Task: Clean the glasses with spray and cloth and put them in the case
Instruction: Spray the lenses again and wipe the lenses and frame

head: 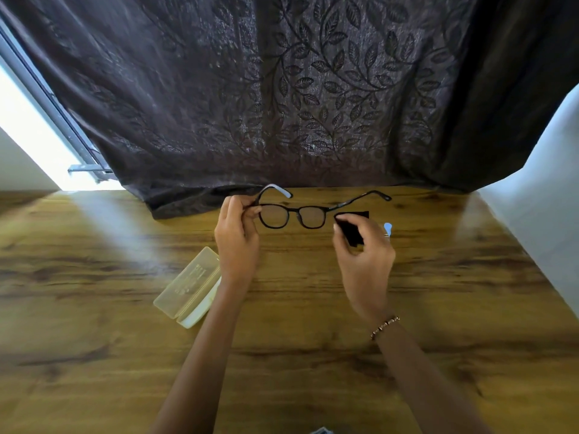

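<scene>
1. Left hand [236, 242] pinches the black-framed glasses [293, 216] at the hinge, holding them up over the wooden bench [94, 355].
2. Right hand [365, 261] is clamped on a black cloth [352, 228] just beside the lens.
3. Open translucent case [188, 285] lies on the bench by the left wrist.
4. Small blue thing [388, 228] behind the right hand, maybe the spray.

The glasses [294, 215] are held up over the far side of the table [94, 339], with their arms open and pointing away. The left hand [237, 242] holds their left end. The right hand [365, 261] is just beside their right end, with the cloth [352, 228] in its fingers. The case [188, 285] lies open on the table, left of the left wrist. A small thing, maybe the spray [388, 228], peeks out behind the right hand. A curtain [282, 89] hangs behind the table.
</scene>
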`<state>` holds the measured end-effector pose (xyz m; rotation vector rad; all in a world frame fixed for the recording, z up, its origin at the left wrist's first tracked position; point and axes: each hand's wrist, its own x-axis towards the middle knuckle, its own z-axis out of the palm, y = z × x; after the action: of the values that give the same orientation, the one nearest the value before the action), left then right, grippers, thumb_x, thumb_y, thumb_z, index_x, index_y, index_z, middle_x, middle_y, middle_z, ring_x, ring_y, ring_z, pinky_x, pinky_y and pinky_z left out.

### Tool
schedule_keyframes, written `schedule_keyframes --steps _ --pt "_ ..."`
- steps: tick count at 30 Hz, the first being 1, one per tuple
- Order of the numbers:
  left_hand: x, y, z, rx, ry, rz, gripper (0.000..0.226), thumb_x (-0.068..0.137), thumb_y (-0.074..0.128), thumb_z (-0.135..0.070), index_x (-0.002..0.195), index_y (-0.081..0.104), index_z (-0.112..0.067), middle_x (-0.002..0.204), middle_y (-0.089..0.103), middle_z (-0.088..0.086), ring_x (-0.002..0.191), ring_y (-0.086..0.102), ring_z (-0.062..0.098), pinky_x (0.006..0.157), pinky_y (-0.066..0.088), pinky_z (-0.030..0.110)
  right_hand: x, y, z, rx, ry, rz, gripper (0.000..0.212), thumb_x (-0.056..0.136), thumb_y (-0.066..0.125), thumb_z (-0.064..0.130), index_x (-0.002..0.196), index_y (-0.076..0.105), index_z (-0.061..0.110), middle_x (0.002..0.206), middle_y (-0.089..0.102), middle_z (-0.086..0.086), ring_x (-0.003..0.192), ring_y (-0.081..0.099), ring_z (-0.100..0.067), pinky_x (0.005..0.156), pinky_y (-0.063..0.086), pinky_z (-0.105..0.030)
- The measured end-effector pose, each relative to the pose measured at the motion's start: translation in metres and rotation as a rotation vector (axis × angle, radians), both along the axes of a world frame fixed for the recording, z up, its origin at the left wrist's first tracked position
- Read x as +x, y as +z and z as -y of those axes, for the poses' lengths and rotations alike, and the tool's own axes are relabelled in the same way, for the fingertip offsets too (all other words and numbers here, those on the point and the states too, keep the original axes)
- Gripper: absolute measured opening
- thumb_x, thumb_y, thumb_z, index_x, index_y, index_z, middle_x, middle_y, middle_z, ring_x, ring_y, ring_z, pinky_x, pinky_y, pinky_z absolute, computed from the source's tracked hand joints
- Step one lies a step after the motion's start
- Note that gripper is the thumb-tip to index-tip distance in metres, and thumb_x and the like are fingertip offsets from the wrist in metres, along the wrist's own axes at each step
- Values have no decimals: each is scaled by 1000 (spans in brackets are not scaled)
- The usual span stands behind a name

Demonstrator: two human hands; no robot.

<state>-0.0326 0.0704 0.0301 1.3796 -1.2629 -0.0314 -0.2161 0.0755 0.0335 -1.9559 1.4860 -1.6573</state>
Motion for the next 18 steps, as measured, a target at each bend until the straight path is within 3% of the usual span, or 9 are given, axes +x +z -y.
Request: schedule_keyframes --steps 2,4,6,9,13,14,16,18 --pt "-3 0 0 -18 -5 5 18 91 46 8 93 57 -5 90 54 -2 81 57 1 72 46 10 1 -4 1 2 -6 -89 20 85 70 5 105 69 8 92 70 2 86 63 -13 79 45 -11" --pt "-8 1 -1 -32 -16 3 18 91 49 9 92 57 -6 88 54 -3 81 55 -5 70 43 8 5 -8 1 -25 54 -196 25 84 72 8 108 69 6 92 71 -1 87 63 -15 80 44 -11" --pt "-11 2 -2 -49 -43 -26 20 90 50 10 92 57 -9 87 54 -7 82 55 -6 71 43 7 7 -13 2 -61 99 -309 32 82 75 14 112 68 4 97 72 -3 91 63 -17 81 49 -20" --pt "-10 4 -7 -70 -94 -60 26 89 51 10 94 57 -16 87 55 -15 84 58 -4 72 45 8 2 -16 7 -144 61 -435 38 77 77 4 114 67 4 104 73 -4 97 62 -20 79 55 -35" --pt "-3 2 -12 -33 -190 -111 10 91 58 -6 95 61 -14 90 64 -9 86 64 3 75 53 19 -6 -7 19 -259 76 -443 26 78 65 -2 102 73 2 98 74 -6 93 65 -23 72 57 -37" --pt "-1 1 -14 -11 -240 -162 8 92 56 -13 97 63 -12 91 66 -5 86 65 6 76 54 22 -8 -6 20 -272 96 -436 25 78 65 -4 101 73 1 97 74 -6 91 66 -23 71 57 -37" --pt "4 0 -15 90 -371 -412 27 96 45 -30 104 64 -13 96 70 1 89 67 14 75 54 23 -10 -4 21 -279 130 -442 29 72 72 -9 100 73 1 96 74 -7 91 67 -25 70 57 -37" --pt "12 5 -9 313 -451 -595 43 97 36 -43 105 68 -14 99 73 0 95 68 15 76 52 22 -11 -4 18 -277 153 -464 32 70 75 -11 100 73 1 96 74 -8 91 67 -25 71 58 -37"
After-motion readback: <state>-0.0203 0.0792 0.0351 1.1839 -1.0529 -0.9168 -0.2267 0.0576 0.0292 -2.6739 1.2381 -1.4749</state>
